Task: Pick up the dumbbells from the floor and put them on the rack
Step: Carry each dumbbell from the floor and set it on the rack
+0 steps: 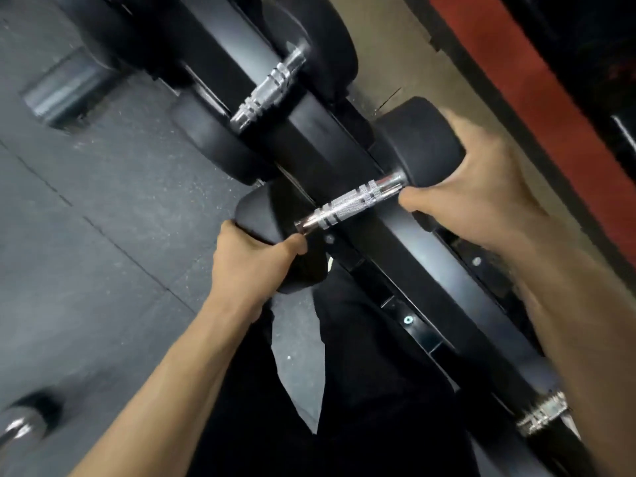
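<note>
At centre frame the left hand [254, 259] and right hand [478, 177] each grasp a head of the dumbbell [347, 208] lying across the rack [430, 266], apparently seating it; next comes letting go once it sits steady.

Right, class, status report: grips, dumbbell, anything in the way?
Left grip holds near head, right grip holds far head. Dumbbell over rack. Racked dumbbell close alongside.

floor [86, 253]: dark grey speckled rubber tiles | beyond: tan strip [413, 46] | far right: red band [516, 80]
</note>
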The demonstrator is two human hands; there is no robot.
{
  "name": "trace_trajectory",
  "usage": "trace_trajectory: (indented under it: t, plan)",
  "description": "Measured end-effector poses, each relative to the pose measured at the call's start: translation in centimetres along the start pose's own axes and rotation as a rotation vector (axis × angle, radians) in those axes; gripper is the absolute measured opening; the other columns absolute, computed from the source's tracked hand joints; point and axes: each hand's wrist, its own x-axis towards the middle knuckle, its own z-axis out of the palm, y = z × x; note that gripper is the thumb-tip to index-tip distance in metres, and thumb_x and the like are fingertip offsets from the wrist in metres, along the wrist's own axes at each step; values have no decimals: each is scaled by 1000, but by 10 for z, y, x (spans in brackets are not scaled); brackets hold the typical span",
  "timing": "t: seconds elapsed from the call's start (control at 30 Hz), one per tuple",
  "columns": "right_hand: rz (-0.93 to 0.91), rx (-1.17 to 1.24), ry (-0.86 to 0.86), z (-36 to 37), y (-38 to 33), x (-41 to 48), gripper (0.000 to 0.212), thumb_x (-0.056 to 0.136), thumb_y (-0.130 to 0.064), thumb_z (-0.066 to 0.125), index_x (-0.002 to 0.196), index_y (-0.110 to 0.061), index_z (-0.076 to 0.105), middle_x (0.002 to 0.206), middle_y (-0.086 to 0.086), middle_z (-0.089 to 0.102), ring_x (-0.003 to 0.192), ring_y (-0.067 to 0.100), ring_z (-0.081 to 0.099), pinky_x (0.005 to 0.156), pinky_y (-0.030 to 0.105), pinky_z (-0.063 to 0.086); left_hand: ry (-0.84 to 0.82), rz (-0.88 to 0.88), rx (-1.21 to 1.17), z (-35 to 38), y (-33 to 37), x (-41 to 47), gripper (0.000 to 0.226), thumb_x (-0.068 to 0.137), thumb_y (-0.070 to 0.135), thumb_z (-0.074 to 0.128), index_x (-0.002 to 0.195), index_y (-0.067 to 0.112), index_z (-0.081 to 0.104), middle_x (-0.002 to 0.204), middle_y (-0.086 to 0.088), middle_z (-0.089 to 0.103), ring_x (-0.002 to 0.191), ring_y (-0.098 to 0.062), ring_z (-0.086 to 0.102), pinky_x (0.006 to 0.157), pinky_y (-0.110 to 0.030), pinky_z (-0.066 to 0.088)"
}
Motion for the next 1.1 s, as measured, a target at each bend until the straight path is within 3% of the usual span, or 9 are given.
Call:
trace_trajectory:
  t: [0.2, 0.4, 0.5, 0.6, 0.67, 0.73, 0.8, 0.97, 1.1]
  plan:
    - [-22, 12, -84, -7, 33, 42, 86, 59, -11, 81, 137, -40, 60, 94, -20, 64, 77, 5, 63, 60, 18, 44, 11, -56, 50, 39, 6, 8, 84, 41, 50, 85, 116, 17, 63, 98, -3, 75, 86, -26, 74, 75, -46, 65]
    - [-66, 28, -202, -6, 51, 74, 79, 62, -4, 80, 131, -38, 62, 101, -24, 66, 85, -7, 63, 67, 5, 46, 52, -152, 31, 57, 7, -5, 83, 37, 53, 84, 109, 16, 66, 91, -1, 77, 78, -23, 76, 72, -46, 65]
    - [-54, -4, -235, -3, 59, 82, 86, 65, -3, 80, 142, -34, 56, 111, -23, 63, 95, -1, 62, 70, -1, 41, 18, -184, -6, 64, 1, -9, 86, 39, 49, 90, 113, 15, 65, 96, -3, 77, 79, -23, 77, 69, -46, 66]
    - [-30, -51, -217, -5, 72, 71, 99, 69, -4, 82, 155, -34, 43, 130, -19, 56, 112, -6, 49, 76, -9, 31, -14, -211, -72, 70, 5, -17, 61, 63, 25, 93, 113, 10, 62, 99, -13, 76, 78, -19, 76, 64, -34, 65]
    - [-34, -64, -212, -5, 78, 63, 100, 71, -9, 84, 156, -34, 39, 135, -20, 54, 115, -6, 47, 79, -10, 28, -20, -252, -147, 71, 14, -21, 57, 79, 16, 86, 126, 8, 56, 103, -12, 72, 84, -23, 75, 71, -37, 65]
    - [-41, -23, -201, -5, 78, 59, 94, 74, -14, 86, 155, -34, 42, 133, -21, 56, 115, -6, 50, 83, -6, 31, -69, -320, -220, 70, 24, -22, 81, 85, 23, 81, 150, 22, 32, 105, -2, 63, 96, -30, 73, 83, -52, 64]
    - [-45, -2, -190, -4, 73, 57, 90, 77, -21, 86, 155, -34, 43, 137, -20, 56, 120, -1, 52, 94, 6, 36, -108, -336, -240, 70, 30, -23, 81, 88, 29, 76, 151, 31, 26, 105, 0, 61, 98, -32, 72, 85, -57, 62]
    - [-85, 37, -167, -6, 50, 53, 79, 86, -29, 80, 156, -34, 42, 157, -12, 49, 143, 6, 44, 108, 16, 31, -7, -185, -250, 58, 41, -28, 60, 88, 32, 74, 143, 25, 51, 114, 5, 67, 108, -23, 68, 100, -45, 55]
    - [-145, 129, -142, -21, 1, 43, 67, 91, -27, 76, 152, -32, 48, 150, -5, 56, 137, 12, 51, 113, 28, 40, 84, 74, -217, 15, 80, -50, 38, 89, 34, 71, 125, 27, 66, 119, 3, 71, 105, -9, 66, 89, -29, 52]
